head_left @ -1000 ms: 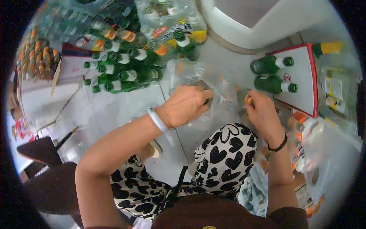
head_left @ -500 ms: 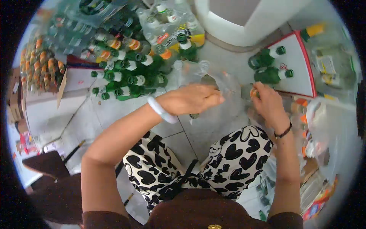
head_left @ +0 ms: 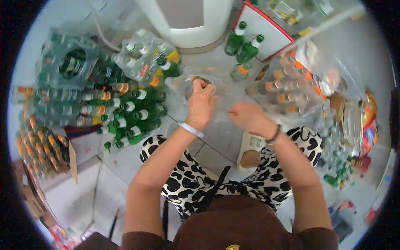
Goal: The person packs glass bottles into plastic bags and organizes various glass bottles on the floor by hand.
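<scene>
My left hand (head_left: 201,104) reaches into the crumpled clear plastic wrap (head_left: 178,85) on the floor. Its fingers are closed around what looks like a bottle (head_left: 201,78) with some orange on it; most of the bottle is hidden. To the right, my right hand (head_left: 250,118) hovers low over the tiles, blurred, its fingers curled in. Whatever may be inside them is hidden. A clear bottle with an orange neck label (head_left: 240,72) stands beyond my right hand, apart from it. Two green bottles (head_left: 249,50) are just behind it.
Rows of green bottles (head_left: 141,114) lie at the left, near a wrapped pack (head_left: 143,62). Bagged clear bottles (head_left: 287,85) with orange labels sit at the right. A white appliance (head_left: 189,37) stands at the back, beside a red-edged white box (head_left: 266,31).
The view has swung right. My right hand has come away from the orange-necked bottle, back toward my body. My left hand has moved forward into the wrap and closed on a bottle.
</scene>
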`<state>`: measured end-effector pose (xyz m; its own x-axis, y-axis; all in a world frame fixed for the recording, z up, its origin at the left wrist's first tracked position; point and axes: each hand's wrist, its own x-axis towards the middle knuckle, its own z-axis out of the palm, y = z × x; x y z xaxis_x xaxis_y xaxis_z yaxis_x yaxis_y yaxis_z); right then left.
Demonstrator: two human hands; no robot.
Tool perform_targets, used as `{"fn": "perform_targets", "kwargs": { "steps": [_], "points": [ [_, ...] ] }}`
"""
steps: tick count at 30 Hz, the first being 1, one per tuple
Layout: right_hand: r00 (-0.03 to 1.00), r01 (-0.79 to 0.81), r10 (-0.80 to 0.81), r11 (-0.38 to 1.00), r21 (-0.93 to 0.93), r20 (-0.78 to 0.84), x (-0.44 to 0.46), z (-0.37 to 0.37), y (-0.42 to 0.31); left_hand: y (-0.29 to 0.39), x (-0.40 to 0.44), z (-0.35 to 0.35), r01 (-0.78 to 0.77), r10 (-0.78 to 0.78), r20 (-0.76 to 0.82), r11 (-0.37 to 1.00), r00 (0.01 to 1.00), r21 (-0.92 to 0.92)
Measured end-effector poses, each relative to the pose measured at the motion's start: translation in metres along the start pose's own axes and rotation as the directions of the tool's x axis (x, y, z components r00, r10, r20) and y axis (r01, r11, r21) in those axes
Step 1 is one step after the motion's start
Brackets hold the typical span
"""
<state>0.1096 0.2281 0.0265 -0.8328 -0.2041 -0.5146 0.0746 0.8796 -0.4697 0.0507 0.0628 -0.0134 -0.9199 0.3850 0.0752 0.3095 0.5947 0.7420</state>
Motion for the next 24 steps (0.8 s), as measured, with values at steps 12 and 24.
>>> {"fn": "perform_targets", "kwargs": {
  "steps": [12,24],
  "points": [
    [0.734,0.213,0.628,0.147,0.966,-0.258,0.071,0.13,-0.005,-0.002,0.008,-0.002,-0.181,0.179,0.03,0.971,0.983,0.155],
    [0.866,0.166,0.485,-0.509,0.844,0.123,0.048,0.115,0.003,-0.027,0.025,0.001,0.524,-0.388,0.388,0.774,0.836,-0.356]
  ]
}}
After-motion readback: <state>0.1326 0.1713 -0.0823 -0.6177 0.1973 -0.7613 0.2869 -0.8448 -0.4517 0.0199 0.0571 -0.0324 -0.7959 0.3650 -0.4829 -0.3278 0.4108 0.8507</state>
